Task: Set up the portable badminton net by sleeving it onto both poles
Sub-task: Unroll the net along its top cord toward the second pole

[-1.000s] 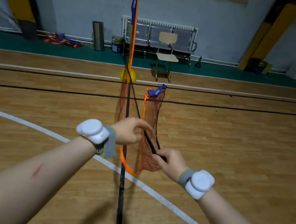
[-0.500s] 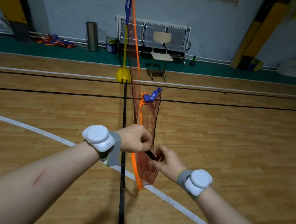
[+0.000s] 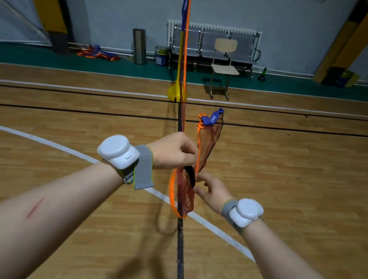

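While both forearms reached out over the wooden gym floor [image 3: 288, 202], the left hand [image 3: 171, 153] was curled closed, pinching the bunched orange-red net [image 3: 186, 192] and its orange edge band [image 3: 171, 192] near the top of the gathered mesh. The right hand [image 3: 212, 192] sat just below and to the right of it, fingers loosely bent and touching the mesh beside a black pole end [image 3: 190, 176] that poked out between the two hands; whether that hand actually gripped the pole or the net could not be told. Each wrist carried a white puck-shaped device on a grey strap, the left one [image 3: 118, 151] and the right one [image 3: 246, 212]. From the hands the loose net hung down in a narrow fold, its lower tip close to a black line on the floor [image 3: 180, 258], and a further length of mesh rose to a blue sleeve tab [image 3: 212, 119] held up in the air beyond the hands. Farther off, the net's orange band ran up along a standing pole [image 3: 182, 43] with a blue sleeve at its top and a yellow base [image 3: 174, 91] on the floor. Against the far wall stood a wooden chair [image 3: 223, 66], a row of metal seats [image 3: 213, 43], a metal bin [image 3: 139, 45] and a heap of orange and blue fabric [image 3: 98, 53].
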The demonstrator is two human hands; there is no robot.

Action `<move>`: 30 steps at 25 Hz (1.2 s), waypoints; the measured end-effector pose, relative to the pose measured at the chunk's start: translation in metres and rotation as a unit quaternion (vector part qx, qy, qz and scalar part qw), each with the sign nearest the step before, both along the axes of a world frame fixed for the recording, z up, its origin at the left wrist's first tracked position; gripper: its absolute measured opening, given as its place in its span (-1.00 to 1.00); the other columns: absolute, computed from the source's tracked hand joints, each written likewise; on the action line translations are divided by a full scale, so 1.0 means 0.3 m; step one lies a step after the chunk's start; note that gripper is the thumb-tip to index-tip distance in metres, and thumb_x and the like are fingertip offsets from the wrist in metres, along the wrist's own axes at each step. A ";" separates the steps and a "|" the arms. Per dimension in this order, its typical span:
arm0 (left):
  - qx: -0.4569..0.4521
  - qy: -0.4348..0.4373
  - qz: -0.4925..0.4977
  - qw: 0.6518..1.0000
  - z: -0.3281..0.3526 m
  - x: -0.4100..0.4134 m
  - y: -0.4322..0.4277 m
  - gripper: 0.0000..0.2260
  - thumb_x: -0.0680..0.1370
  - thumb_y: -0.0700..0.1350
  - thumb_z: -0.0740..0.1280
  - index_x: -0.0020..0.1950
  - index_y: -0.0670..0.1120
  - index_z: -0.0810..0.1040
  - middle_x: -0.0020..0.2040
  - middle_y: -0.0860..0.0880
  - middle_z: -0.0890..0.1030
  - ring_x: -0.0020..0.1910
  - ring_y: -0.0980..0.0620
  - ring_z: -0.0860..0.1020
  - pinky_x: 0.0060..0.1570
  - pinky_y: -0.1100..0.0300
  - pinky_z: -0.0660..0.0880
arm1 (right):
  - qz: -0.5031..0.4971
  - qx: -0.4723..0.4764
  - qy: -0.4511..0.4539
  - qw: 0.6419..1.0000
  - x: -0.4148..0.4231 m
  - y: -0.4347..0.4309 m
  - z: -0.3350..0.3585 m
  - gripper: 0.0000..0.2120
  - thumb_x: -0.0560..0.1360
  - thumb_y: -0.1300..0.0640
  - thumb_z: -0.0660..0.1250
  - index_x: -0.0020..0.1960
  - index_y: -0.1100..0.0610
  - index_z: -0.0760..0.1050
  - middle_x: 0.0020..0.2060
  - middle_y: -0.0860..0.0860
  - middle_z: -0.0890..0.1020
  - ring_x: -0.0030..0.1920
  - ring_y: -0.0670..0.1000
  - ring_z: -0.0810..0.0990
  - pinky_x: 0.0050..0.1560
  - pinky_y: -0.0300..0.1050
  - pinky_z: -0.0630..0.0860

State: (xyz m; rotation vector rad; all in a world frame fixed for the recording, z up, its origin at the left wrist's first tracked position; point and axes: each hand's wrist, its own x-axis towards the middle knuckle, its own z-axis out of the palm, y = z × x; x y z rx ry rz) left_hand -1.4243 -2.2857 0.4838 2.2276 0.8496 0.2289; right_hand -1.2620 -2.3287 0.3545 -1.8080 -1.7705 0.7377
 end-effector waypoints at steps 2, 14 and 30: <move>0.000 -0.010 0.005 1.000 0.001 -0.055 -0.009 -0.78 0.45 -0.28 0.20 -0.39 -0.29 0.48 -0.55 0.05 0.35 -0.49 0.11 0.28 -0.44 0.29 0.24 | -0.006 -0.018 -0.025 1.000 -0.017 -0.013 -0.024 -0.81 0.49 0.23 0.27 0.10 0.14 0.51 0.09 0.06 0.60 0.12 0.05 0.53 0.10 -0.11 0.41; 0.024 0.097 0.056 0.993 -0.208 -0.209 -0.001 -0.62 0.48 -0.22 0.27 0.29 -0.08 0.38 0.26 -0.10 0.44 0.18 -0.07 0.50 0.18 0.10 0.48 | -0.082 -0.010 -0.104 0.991 -0.021 -0.302 -0.013 -0.73 0.56 0.10 0.21 0.18 0.17 0.55 0.07 0.05 0.62 0.07 0.04 0.55 0.07 -0.17 0.42; 0.067 0.113 -0.102 0.986 -0.279 0.065 -0.507 -0.88 0.46 -0.09 0.29 -0.09 -0.10 0.58 -0.08 -0.04 0.57 -0.05 -0.05 0.56 0.04 -0.04 0.50 | -0.038 -0.036 -0.037 0.998 0.035 -0.688 -0.014 -0.91 0.43 0.19 0.38 -0.08 0.06 0.56 -0.27 -0.16 0.41 -0.24 -0.13 0.43 -0.24 -0.40 0.31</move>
